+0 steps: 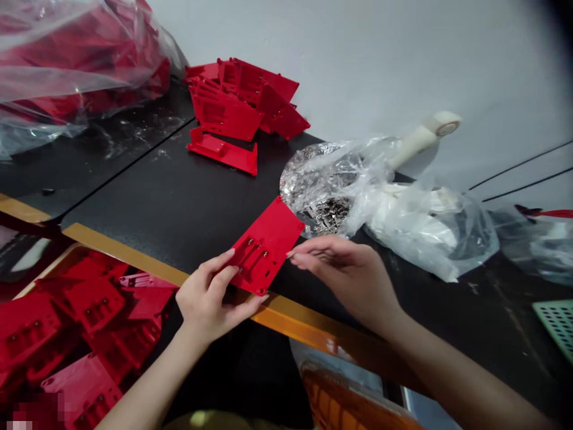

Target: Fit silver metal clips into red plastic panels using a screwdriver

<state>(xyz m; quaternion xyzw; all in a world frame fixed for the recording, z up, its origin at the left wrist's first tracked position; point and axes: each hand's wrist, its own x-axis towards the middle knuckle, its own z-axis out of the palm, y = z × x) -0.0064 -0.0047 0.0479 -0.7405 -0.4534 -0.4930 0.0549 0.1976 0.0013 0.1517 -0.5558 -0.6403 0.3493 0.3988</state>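
Left hand (206,298) gripping a red plastic plate (264,248), right hand (344,280) at its edge, plastic bag of metal clips (322,191) just beyond, on a black worktop (147,197)

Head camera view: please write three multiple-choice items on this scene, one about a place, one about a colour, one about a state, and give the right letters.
1. Where is the stack of red plates?
A) on the black tabletop
B) on the floor
C) inside a box

2. What colour is the plate at the left hand?
A) green
B) white
C) red

3. What covers the metal parts?
A) a red plate
B) clear plastic film
C) nothing

Answers:
1 A: the stack sits on the tabletop beyond the hands.
2 C: the plate shows red between the left hand and the right hand.
3 B: the parts glint through the film.
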